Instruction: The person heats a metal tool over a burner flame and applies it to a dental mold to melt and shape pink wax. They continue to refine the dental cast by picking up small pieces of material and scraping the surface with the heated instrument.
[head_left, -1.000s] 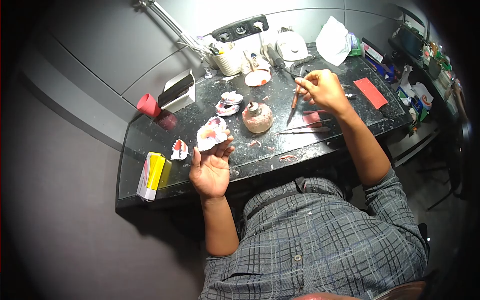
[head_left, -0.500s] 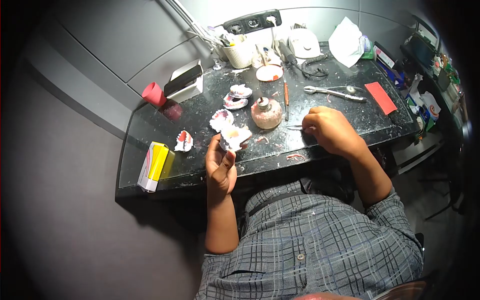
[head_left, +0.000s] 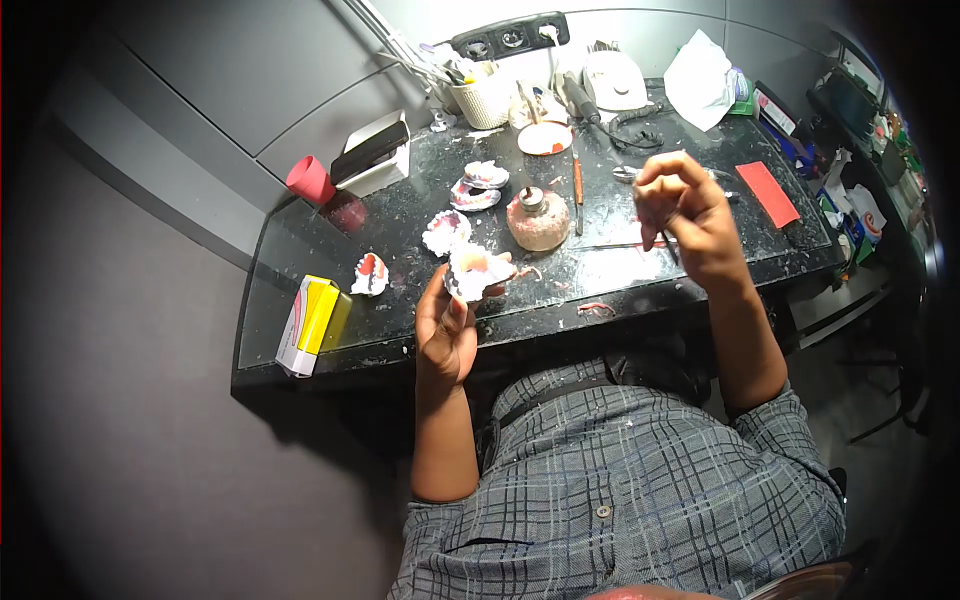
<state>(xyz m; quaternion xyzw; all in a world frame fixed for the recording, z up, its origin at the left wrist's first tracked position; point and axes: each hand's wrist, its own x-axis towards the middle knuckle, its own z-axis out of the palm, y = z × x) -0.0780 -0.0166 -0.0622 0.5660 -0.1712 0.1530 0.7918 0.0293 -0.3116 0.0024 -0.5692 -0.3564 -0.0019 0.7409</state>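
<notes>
My left hand (head_left: 447, 338) holds up a white plaster dental model (head_left: 470, 272) with pink wax on it, thumb at its near side. My right hand (head_left: 705, 228) is raised over the right part of the bench, its fingers curled round a slim metal hand tool (head_left: 670, 250); the fingers hide most of it, so its exact kind cannot be made out. Just behind the held model rests another dental model (head_left: 446, 232). Between my hands stands a round glass spirit burner (head_left: 538, 222) with a metal top.
More dental models (head_left: 478, 186) (head_left: 370, 275) lie on the black bench (head_left: 400, 340). A yellow-and-white box (head_left: 310, 325) and pink cup (head_left: 310, 180) are left. A brown-handled tool (head_left: 578, 185) lies behind the burner; a red wax sheet (head_left: 767, 194) lies right. Wax scraps (head_left: 597, 309) litter the front.
My right hand has lifted from near the bench top, moved slightly right, and turned so the slim tool points downward. My left hand still holds the dental model in nearly the same place.
</notes>
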